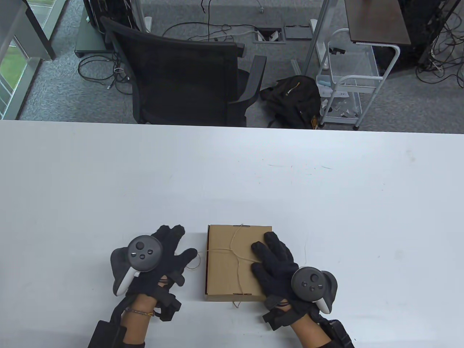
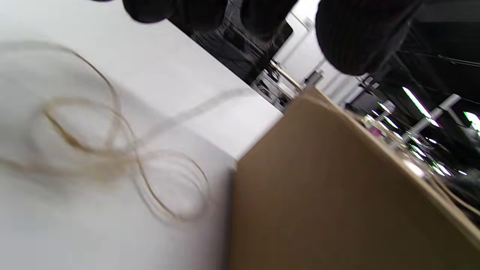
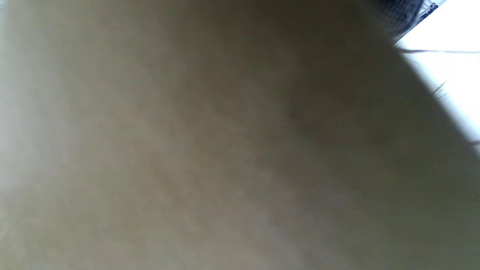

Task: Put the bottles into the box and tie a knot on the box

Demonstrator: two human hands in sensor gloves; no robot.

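Item: cardboard box point(image 1: 232, 264), flat and closed, lay near the table's front edge between the two gloved hands.
Binding: thin twine point(image 1: 235, 253) crossed over the lid lengthwise and crosswise; the strands met near the lid's middle. Whether a knot was tied there could not be told.
Loose twine: slack loops lay on the white table point(image 1: 326, 188) just left of the box, blurred in the left wrist view; a short end showed at the box's near edge.
Bottles: none in sight; judged to be already inside the closed box.
Left hand point(image 1: 163, 253): fingers spread and relaxed beside the box, thumb reaching toward the loose twine; no hold on the twine could be made out.
Right hand point(image 1: 277, 264): flat on the lid's right part, fingers straight, pressing down and gripping nothing.
Progress: packing and wrapping appeared done; the knot was either being finished or still to be tied.
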